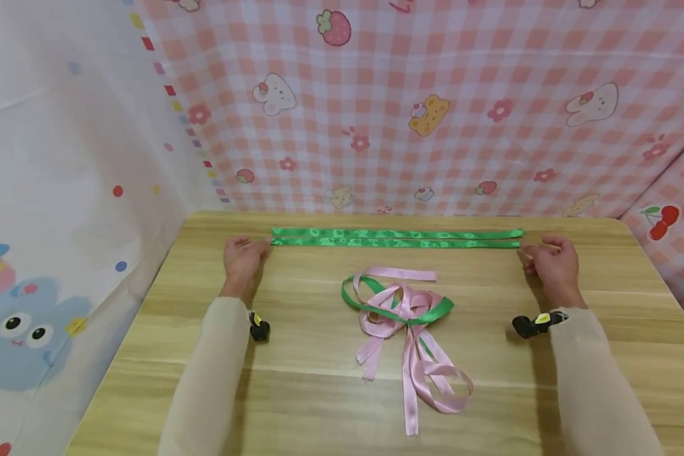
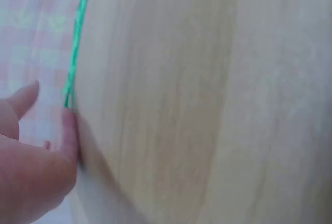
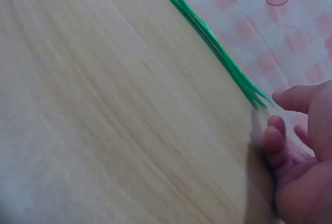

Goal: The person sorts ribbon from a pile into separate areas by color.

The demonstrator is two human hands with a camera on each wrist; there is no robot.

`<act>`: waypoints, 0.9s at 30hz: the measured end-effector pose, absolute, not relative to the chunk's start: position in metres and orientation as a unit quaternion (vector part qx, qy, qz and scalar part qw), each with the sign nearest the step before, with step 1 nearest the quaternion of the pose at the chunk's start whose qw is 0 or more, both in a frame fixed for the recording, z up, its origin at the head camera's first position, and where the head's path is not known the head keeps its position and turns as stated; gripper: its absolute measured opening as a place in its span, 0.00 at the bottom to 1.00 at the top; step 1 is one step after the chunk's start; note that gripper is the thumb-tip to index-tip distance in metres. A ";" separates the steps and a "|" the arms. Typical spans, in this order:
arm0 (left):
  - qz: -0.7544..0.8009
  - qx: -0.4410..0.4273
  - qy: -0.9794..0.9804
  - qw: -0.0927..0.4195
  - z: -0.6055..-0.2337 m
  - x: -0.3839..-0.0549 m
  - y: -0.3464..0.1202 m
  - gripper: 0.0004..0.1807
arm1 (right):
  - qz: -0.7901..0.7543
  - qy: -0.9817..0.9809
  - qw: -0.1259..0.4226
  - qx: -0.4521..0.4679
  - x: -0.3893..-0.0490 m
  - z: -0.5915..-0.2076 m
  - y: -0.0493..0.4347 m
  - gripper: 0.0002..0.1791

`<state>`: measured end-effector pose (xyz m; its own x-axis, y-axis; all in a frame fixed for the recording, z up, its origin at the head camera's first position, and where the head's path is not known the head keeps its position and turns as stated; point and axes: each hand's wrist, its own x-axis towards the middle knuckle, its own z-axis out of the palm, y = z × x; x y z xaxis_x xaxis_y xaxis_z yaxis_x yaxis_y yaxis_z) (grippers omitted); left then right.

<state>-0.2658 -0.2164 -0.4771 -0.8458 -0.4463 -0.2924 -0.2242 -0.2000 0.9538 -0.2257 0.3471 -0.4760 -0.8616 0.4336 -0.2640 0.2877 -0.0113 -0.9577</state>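
In the head view, two green ribbons (image 1: 396, 243) lie side by side at twelve o'clock on the tabletop (image 1: 479, 380); a pink-and-green tangle (image 1: 413, 322) sits at six o'clock of them, the left hand (image 1: 244, 263) at their nine-o'clock ends, the right hand (image 1: 555, 269) at three. In the left wrist view, parted fingers (image 2: 70, 133) touch a ribbon end. In the right wrist view, loosely bent fingers (image 3: 275, 136) stand apart; whether they touch ribbon, I cannot tell.

Downward head and close wrist views share green ribbon (image 1: 387, 242).

The right wrist view's edge crops the right hand (image 3: 310, 167).
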 end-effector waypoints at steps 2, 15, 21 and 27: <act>-0.744 0.263 -0.610 0.075 -0.475 -0.264 -0.214 0.34 | 0.642 -0.727 0.039 -0.239 -0.220 -0.475 0.347 0.17; -0.573 0.181 -0.799 -0.001 -0.447 -0.234 -0.209 0.32 | 0.545 -0.838 -0.010 -0.021 -0.194 -0.438 0.300 0.12; -0.624 0.054 -0.778 -0.040 -0.434 -0.217 -0.169 0.25 | 0.500 -0.860 -0.026 0.101 -0.173 -0.422 0.259 0.11; -0.627 -0.041 -0.771 -0.101 -0.423 -0.193 -0.122 0.19 | 0.483 -0.848 -0.044 0.214 -0.156 -0.418 0.230 0.02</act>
<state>-0.1932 -0.1217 -0.4233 -0.9764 0.1893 -0.1043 -0.0634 0.2101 0.9756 -0.1564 0.2303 -0.4175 -0.9043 -0.4061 0.1315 -0.3203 0.4420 -0.8379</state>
